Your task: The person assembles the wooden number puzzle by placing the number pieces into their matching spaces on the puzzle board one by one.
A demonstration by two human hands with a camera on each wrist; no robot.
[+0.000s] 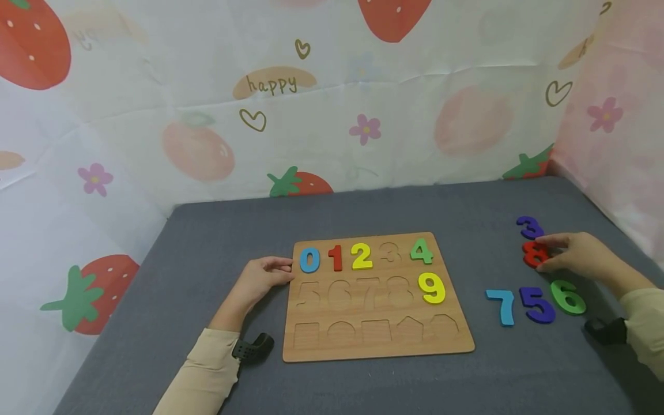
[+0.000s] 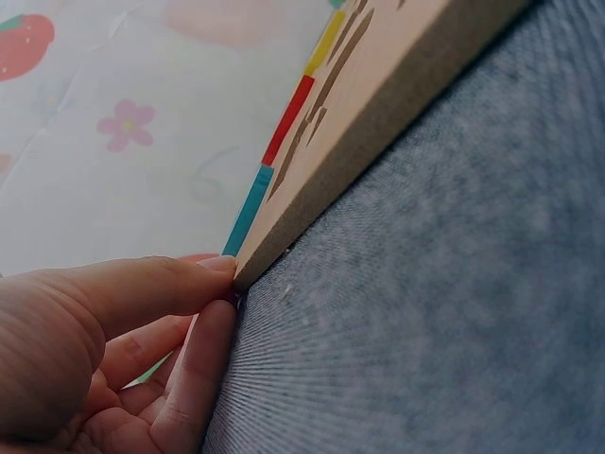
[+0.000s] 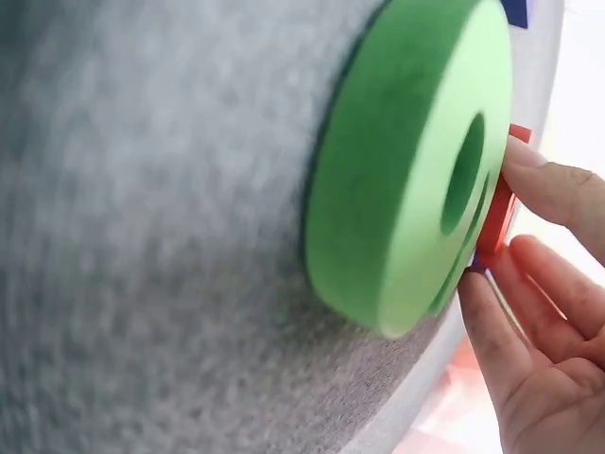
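A wooden number board lies on the cloth, with digits 0, 1, 2, 4 and 9 in their recesses. At its left edge, my left hand holds the rim; the left wrist view has the thumb and a finger meeting there. My right hand pinches a red number 8 between thumb and fingers. Beyond that piece lies a purple 3. Close to the right wrist camera, a green 6 partly covers the red piece.
A blue 7 and a purple 5 lie right of the board, beside the green 6. Grey cloth covers the table. A printed curtain rises along the back and sides.
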